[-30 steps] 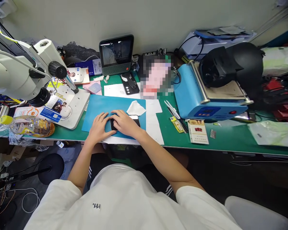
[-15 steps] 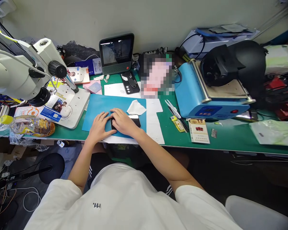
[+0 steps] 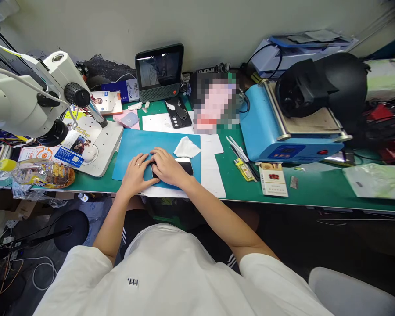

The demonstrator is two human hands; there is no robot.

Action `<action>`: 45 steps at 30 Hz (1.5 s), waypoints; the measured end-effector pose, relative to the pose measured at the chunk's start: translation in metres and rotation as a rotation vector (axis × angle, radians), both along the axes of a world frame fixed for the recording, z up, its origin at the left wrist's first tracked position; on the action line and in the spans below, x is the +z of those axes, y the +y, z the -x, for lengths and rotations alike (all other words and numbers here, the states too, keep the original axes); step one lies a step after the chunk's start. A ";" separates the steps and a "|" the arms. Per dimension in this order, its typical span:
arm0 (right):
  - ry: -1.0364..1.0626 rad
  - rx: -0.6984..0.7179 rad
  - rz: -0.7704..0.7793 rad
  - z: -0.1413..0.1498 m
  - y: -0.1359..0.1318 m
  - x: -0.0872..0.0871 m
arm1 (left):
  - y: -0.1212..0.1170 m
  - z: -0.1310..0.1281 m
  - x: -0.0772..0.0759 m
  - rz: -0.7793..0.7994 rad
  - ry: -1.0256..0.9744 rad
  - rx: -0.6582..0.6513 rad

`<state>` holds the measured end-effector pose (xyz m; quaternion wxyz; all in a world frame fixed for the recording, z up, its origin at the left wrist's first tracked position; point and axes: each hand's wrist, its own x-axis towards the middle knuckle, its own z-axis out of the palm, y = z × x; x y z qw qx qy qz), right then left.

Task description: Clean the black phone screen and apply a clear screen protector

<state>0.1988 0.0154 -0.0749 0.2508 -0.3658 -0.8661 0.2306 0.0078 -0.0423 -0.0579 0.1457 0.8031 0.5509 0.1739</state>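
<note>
A smartphone (image 3: 185,166) with a dark face and a white strip along its upper edge lies on the blue mat (image 3: 131,145). My left hand (image 3: 134,174) curves around the phone's left end, its thumb by the near edge and its fingers by the far edge. Across the middle of the phone rests my right hand (image 3: 167,167), fingers bent over its left part and covering much of it. The fingertips of both hands nearly meet. Just beyond the right hand sits a folded white cloth (image 3: 187,147).
At left stand a microscope (image 3: 52,114) and a bottle with a yellow cap (image 3: 42,173). A screen device (image 3: 159,72) and a black phone case (image 3: 178,113) are at the back. Tweezers (image 3: 238,151), a small box (image 3: 273,179) and a blue machine (image 3: 260,127) lie rightward.
</note>
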 end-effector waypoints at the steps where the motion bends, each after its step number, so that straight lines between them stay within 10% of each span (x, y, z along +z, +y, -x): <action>1: 0.005 -0.001 -0.001 0.000 0.000 0.000 | 0.000 0.000 0.000 -0.001 0.000 0.001; 45: 0.275 -0.044 -0.135 -0.005 -0.011 0.020 | 0.002 0.005 -0.004 -0.070 0.012 -0.021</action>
